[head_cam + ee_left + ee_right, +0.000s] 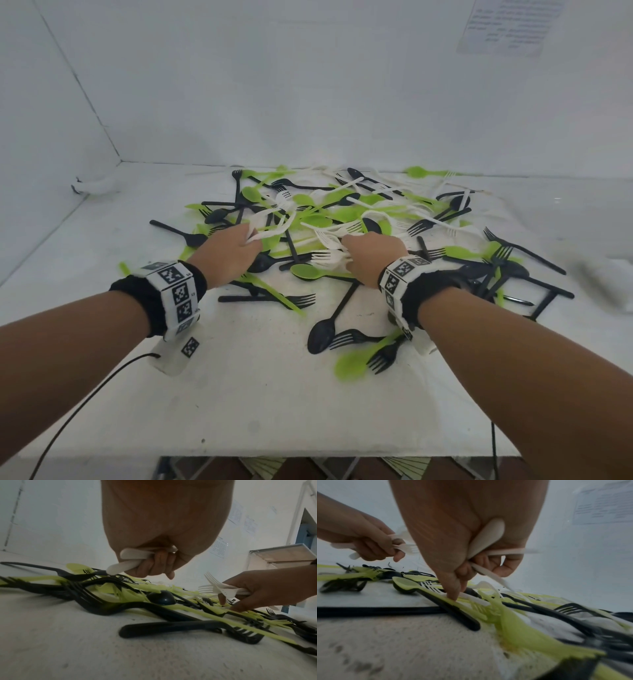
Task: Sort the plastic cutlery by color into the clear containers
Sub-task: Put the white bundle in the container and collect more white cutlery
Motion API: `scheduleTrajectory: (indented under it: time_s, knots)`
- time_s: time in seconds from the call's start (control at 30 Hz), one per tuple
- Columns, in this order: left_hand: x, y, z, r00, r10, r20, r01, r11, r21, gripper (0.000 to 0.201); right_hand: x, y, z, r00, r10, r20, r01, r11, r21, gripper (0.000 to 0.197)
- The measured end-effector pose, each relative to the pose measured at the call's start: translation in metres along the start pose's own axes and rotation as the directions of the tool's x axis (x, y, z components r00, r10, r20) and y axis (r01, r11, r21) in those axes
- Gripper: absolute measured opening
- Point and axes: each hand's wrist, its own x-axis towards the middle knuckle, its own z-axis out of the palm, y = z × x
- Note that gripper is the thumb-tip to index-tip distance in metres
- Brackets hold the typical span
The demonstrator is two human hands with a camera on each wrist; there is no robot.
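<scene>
left hand [228, 247] at nine o'clock: fist around white cutlery [127, 559]. right hand [373, 255] at three: gripping white forks [325, 255], fingertip [453, 595] on the heap [308, 219].

Both hands [229, 251] [371, 255] grip white cutlery [329, 245] over mixed pile [329, 212]

Both forearms are bare. Behind each hand sits a black fabric wristband [137, 301] carrying white blocks printed with black square-pattern markers [180, 291]. A thin black cable [85, 401] trails from the left wrist's white unit [171, 359].
</scene>
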Motion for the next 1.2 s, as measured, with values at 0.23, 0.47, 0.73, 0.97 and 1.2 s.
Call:
scheduleTrajectory:
  time_s: [0.23, 0.47, 0.73, 0.97, 1.2]
  knots:
    - [0.028, 0.018, 0.002, 0.994, 0.106, -0.012, -0.104, 0.990, 0.094, 0.030, -0.003, 0.008, 0.001, 0.992, 0.075, -0.100, -0.036, 0.937, 0.346, 0.022]
    - [0.065, 0.045, 0.031, 0.967, 0.254, 0.024, -0.252, 0.938, 0.238, 0.033, -0.011, 0.050, -0.011, 0.860, 0.462, -0.216, -0.168, 0.657, 0.735, 0.027]
    - [0.073, 0.091, 0.077, 0.866, 0.436, 0.244, -0.495, 0.685, 0.534, 0.031, -0.023, 0.104, 0.018, 0.842, 0.539, -0.010, -0.334, 0.537, 0.774, 0.031]
    - [0.081, 0.082, 0.073, 0.872, 0.406, 0.273, -0.490, 0.719, 0.493, 0.038, -0.013, 0.103, 0.018, 0.891, 0.450, -0.056, -0.322, 0.713, 0.622, 0.028]
    - [0.080, 0.079, 0.076, 0.874, 0.386, 0.294, -0.480, 0.779, 0.403, 0.023, 0.007, 0.097, 0.017, 0.925, 0.380, -0.026, -0.262, 0.684, 0.680, 0.025]
